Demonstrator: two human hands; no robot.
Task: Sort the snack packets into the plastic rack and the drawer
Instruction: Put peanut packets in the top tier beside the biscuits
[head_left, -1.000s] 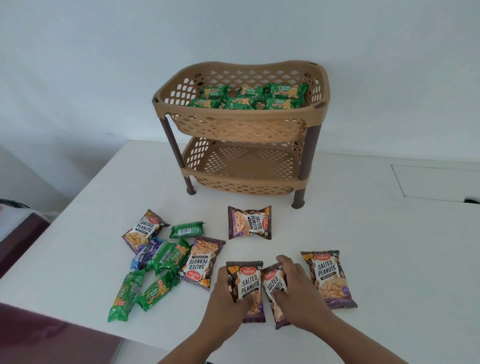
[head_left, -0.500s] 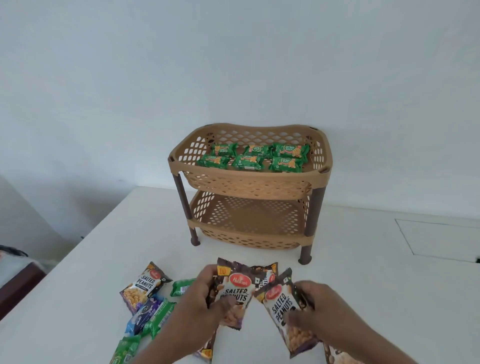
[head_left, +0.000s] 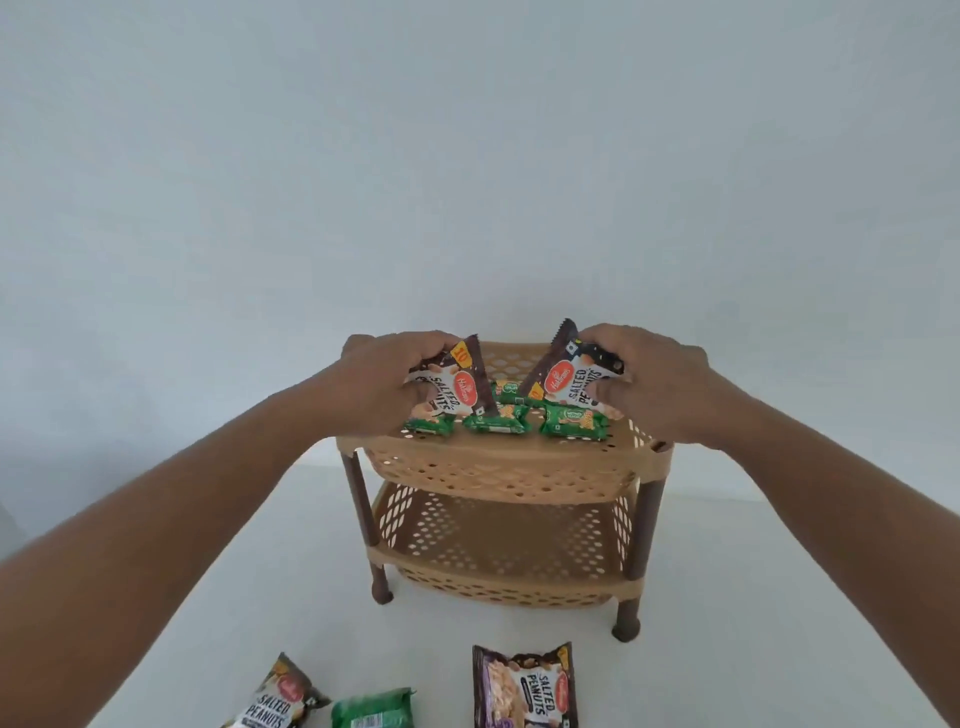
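Two hands, two peanut packets, both up over the rack's top tier!

Well below the hands, spare packets (head_left: 523, 686) wait on the table (head_left: 727, 597). Left hand (head_left: 384, 387) pinches one peanut packet (head_left: 453, 384), right hand (head_left: 660, 382) grips another (head_left: 569, 382), just above green biscuit packs (head_left: 493, 422) in the rack (head_left: 498, 467). Light, crinkly, slippery-looking pouches; the sealed edges look safest.

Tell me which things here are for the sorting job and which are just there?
For the job:
- left hand and right hand, each holding a peanut packet
- rack
- green packets in the top tier
- peanut packets on the table
- green packet on the table

Just there:
- table
- wall
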